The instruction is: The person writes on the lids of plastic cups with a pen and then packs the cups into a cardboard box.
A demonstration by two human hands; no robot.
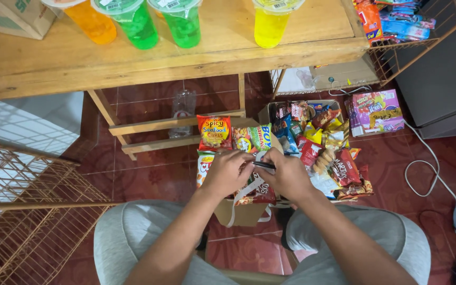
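Observation:
My left hand (228, 171) and my right hand (287, 174) meet over a cardboard box (244, 214) of snack packets between my knees. The right hand grips a thin dark tool, perhaps a pen or cutter (264, 165), together with a white plastic strip (249, 191) that hangs down over the box front. My left hand pinches the same strip beside a dark red snack packet (262, 194). A red and yellow snack bag (214, 132) and a green one (259, 137) stand at the back of the box.
A second box (320, 153) heaped with snack packets sits to the right, with a pink pack (378, 111) beyond. A wooden table (133, 63) carries several coloured drink cups (133, 21). Wire racks (27, 211) stand at left. A white cable (434, 174) crosses the red tile floor.

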